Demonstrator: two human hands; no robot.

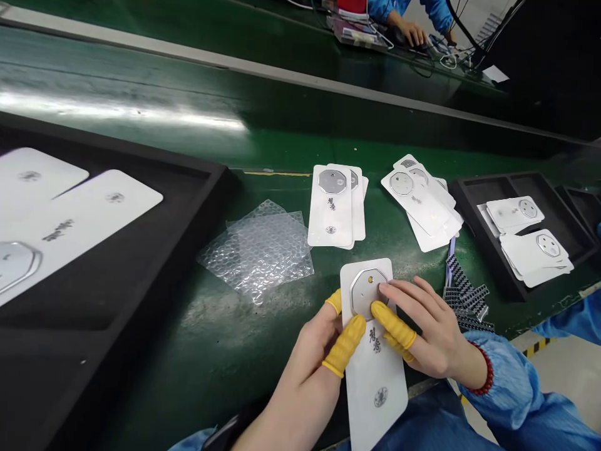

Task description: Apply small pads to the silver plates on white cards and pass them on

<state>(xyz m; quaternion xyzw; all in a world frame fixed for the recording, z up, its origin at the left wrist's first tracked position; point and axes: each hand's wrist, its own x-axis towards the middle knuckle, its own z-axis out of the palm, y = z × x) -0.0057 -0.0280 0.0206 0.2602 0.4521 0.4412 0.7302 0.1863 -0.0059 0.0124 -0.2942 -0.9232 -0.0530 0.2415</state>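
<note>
As both hands meet over the green worktop (211, 338), my left grip (312, 351) pinches the white panel (378, 376) by its left edge, with the capped thumb on its face. My right grip (429, 329) holds the opposite edge, thumb pressed on the octagonal metal inset (364, 289), fingers loosely spread. The panel lies between the two grips, touching both. Just beyond them sits a panel stack (331, 207). Bubble wrap (258, 250) lies ahead-left of my left grip.

Bubble wrap (257, 250) sits ahead of me on the green belt (188, 144), neat panel stack (331, 210) just beside it, fanned stack (425, 207) further right, black tray (117, 275) on my left
</note>
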